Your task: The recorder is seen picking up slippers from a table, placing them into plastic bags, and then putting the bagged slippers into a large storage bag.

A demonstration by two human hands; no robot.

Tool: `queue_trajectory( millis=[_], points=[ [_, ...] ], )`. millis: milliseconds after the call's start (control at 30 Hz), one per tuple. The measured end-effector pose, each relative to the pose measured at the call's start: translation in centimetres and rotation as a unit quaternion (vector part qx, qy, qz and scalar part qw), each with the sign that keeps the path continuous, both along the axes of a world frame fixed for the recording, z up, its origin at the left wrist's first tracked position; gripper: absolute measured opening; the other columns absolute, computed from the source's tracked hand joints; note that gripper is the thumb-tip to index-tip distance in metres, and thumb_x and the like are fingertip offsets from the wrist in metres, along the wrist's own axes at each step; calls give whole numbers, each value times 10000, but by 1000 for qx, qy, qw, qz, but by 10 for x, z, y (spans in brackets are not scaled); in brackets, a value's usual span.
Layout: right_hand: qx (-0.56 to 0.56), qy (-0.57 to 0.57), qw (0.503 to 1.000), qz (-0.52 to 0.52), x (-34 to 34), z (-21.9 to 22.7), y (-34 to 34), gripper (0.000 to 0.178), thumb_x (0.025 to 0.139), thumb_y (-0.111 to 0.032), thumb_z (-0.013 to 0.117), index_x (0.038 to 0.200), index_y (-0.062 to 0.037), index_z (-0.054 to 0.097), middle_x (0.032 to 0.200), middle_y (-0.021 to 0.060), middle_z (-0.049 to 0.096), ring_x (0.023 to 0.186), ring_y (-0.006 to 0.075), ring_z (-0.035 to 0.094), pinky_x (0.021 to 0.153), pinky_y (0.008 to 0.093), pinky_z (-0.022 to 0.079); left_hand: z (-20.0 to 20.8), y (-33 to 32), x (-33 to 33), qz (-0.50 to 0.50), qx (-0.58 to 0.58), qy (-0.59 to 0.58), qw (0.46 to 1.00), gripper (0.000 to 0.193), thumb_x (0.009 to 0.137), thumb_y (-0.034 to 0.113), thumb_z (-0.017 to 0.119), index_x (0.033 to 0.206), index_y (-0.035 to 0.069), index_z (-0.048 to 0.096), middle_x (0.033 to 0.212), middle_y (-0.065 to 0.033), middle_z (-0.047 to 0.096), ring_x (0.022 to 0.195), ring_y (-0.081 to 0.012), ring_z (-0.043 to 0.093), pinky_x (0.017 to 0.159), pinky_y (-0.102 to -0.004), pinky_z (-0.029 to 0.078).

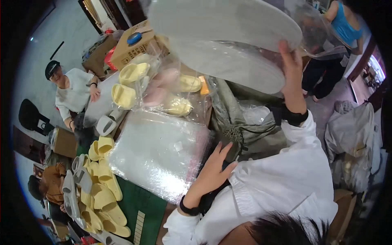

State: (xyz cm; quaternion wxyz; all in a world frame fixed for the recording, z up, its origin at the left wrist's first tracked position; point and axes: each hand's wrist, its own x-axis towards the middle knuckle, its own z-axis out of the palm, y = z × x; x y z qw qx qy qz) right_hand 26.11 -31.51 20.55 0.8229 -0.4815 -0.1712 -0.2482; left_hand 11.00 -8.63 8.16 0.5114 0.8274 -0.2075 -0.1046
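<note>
The right hand [292, 63] has its grip clamped on a clear plastic bag [250, 45] of pale grey, oblong-soled slippers [224, 22], raised above the grey-green woven sack [261, 136]; the left hand [213, 169] (apparently unloaded) has its fingers spread apart. Packing appears in hand; the next move likely calls for steadying the bag's free side.

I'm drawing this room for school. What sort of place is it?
Probably a slipper-packing workshop: there are piled yellow slippers, flat clear bags and a cardboard box.
</note>
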Motion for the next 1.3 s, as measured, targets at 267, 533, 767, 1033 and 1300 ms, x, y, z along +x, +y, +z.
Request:
queue_trajectory(
  millis=[267,533,767,1033,1300],
  points=[
    [-221,89,970,-52,-21,-22,-99,360,826,-138,621,1133,-3,490,1006,76,576,879,142,571,735,261,481,-69,-65,83,-21,238,-275,932,592,785,154,571,1302,-20,341,1331,-254,334,1263,-353,310,1061,-429,217],
    [-623,99,766,-123,-32,-39,-89,402,719,-65,626,1101,-12,512,948,135,618,832,243,606,720,326,454,-89,-76,109,-16,470,-254,845,233,744,127,531,927,56,657,900,-88,592,990,-235,511,999,-395,263],
    [-664,-58,737,-112,-13,-114,-38,365,683,-98,646,1021,-68,512,917,137,550,813,355,551,685,404,448,-90,-42,117,-10,244,-471,847,165,715,123,528,783,69,668,829,-124,616,923,-306,544,1015,-469,267],
    [-802,3,597,16,-2,-195,-17,443,693,-88,604,1106,-46,448,998,208,490,755,389,574,616,461,466,-34,-33,98,-88,324,-310,889,225,594,119,602,801,29,604,766,-171,604,889,-294,565,961,-415,334],
    [-847,-33,525,73,43,-212,17,446,676,-153,629,1052,17,460,965,260,498,729,391,581,607,455,471,-37,-42,77,-165,375,-351,842,164,574,111,629,718,32,621,742,-126,588,831,-279,561,868,-375,396]
  ],
)
